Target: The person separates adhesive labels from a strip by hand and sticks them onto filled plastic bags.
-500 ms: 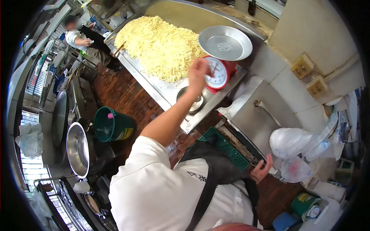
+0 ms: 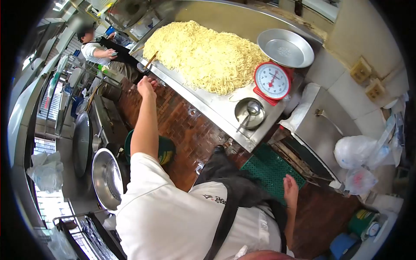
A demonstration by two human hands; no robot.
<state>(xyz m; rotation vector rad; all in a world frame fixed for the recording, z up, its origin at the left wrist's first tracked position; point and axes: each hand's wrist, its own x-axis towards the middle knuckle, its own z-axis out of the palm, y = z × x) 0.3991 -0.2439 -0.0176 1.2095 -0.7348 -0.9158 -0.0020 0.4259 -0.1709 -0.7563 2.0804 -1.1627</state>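
My left hand (image 2: pixel 147 86) is stretched out over the floor beside the steel counter's front edge. Its fingers are loosely curled, with nothing visible in them, and a pair of wooden chopsticks (image 2: pixel 151 60) rests just beyond it, over the counter edge. A large heap of yellow noodles (image 2: pixel 203 56) covers the counter (image 2: pixel 203 99). My right hand (image 2: pixel 290 189) hangs low over the green plastic crate (image 2: pixel 271 171), fingers slightly bent and nothing in them. Right of the noodles stands a red dial scale (image 2: pixel 272 81) with a round metal pan (image 2: pixel 286 47). A steel bowl (image 2: pixel 242 113) in front of it holds a ladle (image 2: pixel 252 108).
Another person (image 2: pixel 97 50) stands at the far left end of the counter. On my left are a green bucket (image 2: pixel 167 149), a large steel basin (image 2: pixel 107 180) and a wok (image 2: pixel 82 143). Plastic bags (image 2: pixel 355 151) hang at right. The brick floor (image 2: pixel 186 130) looks wet.
My left hand has swung left, from in front of the scale to near the chopsticks. The view has shifted left, and my right hand now hangs over the crate.
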